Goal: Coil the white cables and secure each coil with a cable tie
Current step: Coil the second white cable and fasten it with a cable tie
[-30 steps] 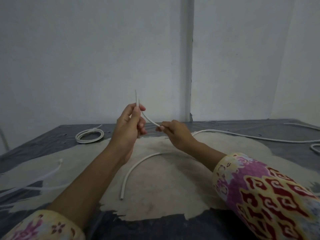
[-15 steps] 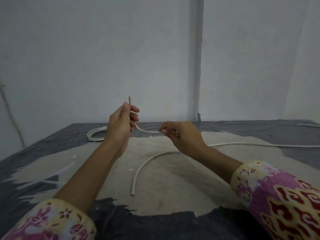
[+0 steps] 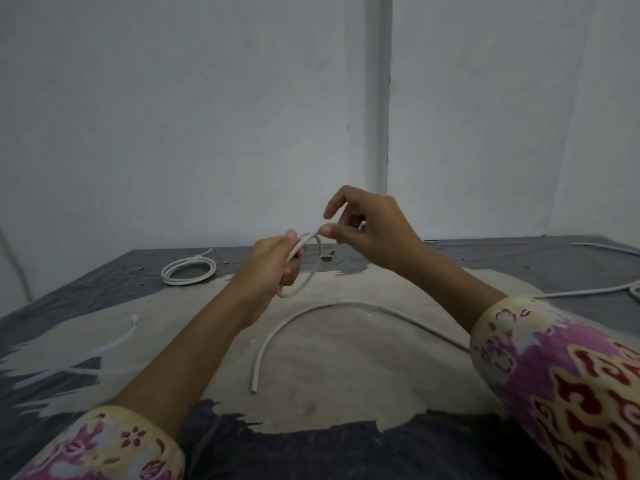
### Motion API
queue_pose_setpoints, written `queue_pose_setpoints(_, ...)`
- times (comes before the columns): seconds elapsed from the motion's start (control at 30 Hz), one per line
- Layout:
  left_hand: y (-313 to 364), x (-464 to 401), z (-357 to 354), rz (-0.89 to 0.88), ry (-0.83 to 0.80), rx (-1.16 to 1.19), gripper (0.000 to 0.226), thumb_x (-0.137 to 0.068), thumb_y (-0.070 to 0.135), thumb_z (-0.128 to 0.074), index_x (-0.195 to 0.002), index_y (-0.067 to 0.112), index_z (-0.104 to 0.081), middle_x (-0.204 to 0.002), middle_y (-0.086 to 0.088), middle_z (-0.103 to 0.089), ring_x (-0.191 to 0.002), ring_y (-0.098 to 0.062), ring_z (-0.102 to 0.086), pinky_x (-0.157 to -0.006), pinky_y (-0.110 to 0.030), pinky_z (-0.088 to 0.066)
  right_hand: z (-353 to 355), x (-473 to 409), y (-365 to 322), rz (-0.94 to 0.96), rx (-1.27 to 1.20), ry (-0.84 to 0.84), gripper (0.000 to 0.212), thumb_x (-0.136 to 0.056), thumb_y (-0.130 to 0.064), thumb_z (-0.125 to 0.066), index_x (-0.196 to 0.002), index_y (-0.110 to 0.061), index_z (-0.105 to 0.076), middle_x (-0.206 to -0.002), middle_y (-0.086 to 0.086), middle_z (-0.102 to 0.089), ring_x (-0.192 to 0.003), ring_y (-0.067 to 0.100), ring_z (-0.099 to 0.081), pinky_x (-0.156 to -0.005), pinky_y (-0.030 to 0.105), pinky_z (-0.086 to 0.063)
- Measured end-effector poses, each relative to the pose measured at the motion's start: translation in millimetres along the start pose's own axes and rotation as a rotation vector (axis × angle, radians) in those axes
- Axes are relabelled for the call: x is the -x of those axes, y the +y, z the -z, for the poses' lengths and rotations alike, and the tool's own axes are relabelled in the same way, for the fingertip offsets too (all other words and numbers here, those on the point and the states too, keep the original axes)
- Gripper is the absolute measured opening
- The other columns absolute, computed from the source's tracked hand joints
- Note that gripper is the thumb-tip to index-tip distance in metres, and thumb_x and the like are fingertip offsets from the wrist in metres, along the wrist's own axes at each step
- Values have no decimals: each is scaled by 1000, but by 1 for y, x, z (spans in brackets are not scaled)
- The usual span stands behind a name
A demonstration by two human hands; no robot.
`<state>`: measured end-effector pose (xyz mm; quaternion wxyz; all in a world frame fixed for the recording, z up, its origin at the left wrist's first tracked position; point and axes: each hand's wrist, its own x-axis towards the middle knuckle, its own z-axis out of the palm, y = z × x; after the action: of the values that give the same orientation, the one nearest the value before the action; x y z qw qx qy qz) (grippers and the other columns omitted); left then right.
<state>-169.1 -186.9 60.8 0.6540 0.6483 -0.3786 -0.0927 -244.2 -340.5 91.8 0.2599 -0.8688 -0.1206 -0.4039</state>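
Note:
My left hand (image 3: 273, 261) grips a white cable bent into a small loop (image 3: 306, 271), held above the table. My right hand (image 3: 370, 230) pinches the top of that loop between thumb and forefinger, its other fingers spread. The rest of the same white cable (image 3: 311, 313) curves across the pale patch of the table and passes under my right forearm, its free end near the front. A finished white coil (image 3: 188, 268) bound with a tie lies at the back left. Translucent cable ties (image 3: 114, 348) lie at the left.
The table (image 3: 311, 452) is covered with a dark sheet that has a large pale worn patch in the middle. More white cable (image 3: 588, 289) runs along the right side toward the edge. A white wall stands close behind the table.
My right hand rose and came in to my left hand, and the straight stretch of cable between them has become a small loop. The view shifted slightly.

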Motion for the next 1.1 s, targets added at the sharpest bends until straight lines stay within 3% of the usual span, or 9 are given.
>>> queue_pose_setpoints(0.1,2,-2,1,61,-36,189,44,-100,31,-26,-66,11,-45,-34,10,-26,-34,-4,-20,-42,-19,-17,2,4,19,27,169,19,16,-88,-25,-61,-83,-10,-60,-55,-5,-53,-48,6,-49,-50,14,-34)
queue_pose_setpoints(0.23,11,0,11,200,-198,483,35,-91,31,-33,-60,15,-40,-31,10,-26,-31,-2,-17,-41,-19,-13,5,12,44,6,239,25,29,-96,-28,-43,-85,-8,-61,-58,-3,-50,-52,14,-44,-52,29,-34)
queue_pose_setpoints(0.33,21,3,9,193,-275,616,25,-81,29,-39,-60,16,-45,-31,8,-27,-35,-4,-14,-40,-18,-16,-7,17,50,-59,247,48,35,-98,-34,-35,-86,-12,-59,-55,-13,-42,-52,3,-40,-51,27,-31)
queue_pose_setpoints(0.5,25,-3,6,5,-50,661,35,-99,27,-26,-75,13,-48,-38,8,-31,-36,-4,-27,-40,-15,-26,-29,36,65,-183,227,-1,33,-101,-24,-31,-105,-1,-54,-73,1,-51,-66,20,-48,-61,35,-38)
queue_pose_setpoints(0.6,27,-6,13,-55,50,720,36,-100,28,-25,-77,14,-49,-41,9,-36,-40,-4,-34,-42,-14,-35,-29,42,72,-200,271,31,27,-100,-16,-34,-116,0,-47,-88,3,-47,-75,18,-44,-63,28,-29)
queue_pose_setpoints(0.7,26,-7,12,-51,81,759,36,-100,29,-24,-76,16,-48,-40,10,-40,-40,-4,-40,-44,-13,-39,-30,43,68,-160,221,106,13,-97,-14,-44,-98,-1,-49,-81,3,-47,-68,18,-43,-55,21,-31)
queue_pose_setpoints(0.9,15,-10,11,-52,105,531,39,-100,35,-21,-76,20,-47,-40,8,-39,-40,-3,-37,-56,-17,-32,-37,40,61,5,326,79,21,-87,-21,-55,-77,-8,-68,-60,2,-59,-53,17,-47,-50,20,-26)
queue_pose_setpoints(1.0,7,-11,10,-73,168,341,38,-100,32,-24,-77,20,-51,-52,9,-44,-48,-1,-39,-58,-17,-33,-34,35,44,14,372,-82,28,-88,-29,-49,-82,-12,-70,-69,4,-68,-62,25,-59,-49,24,-33)
queue_pose_setpoints(1.1,-2,-11,8,-110,234,212,37,-100,28,-26,-77,19,-53,-71,2,-48,-65,-6,-44,-66,-18,-38,-32,20,16,118,324,-275,26,-83,-21,-47,-82,-7,-69,-73,9,-69,-63,26,-58,-57,30,-41)
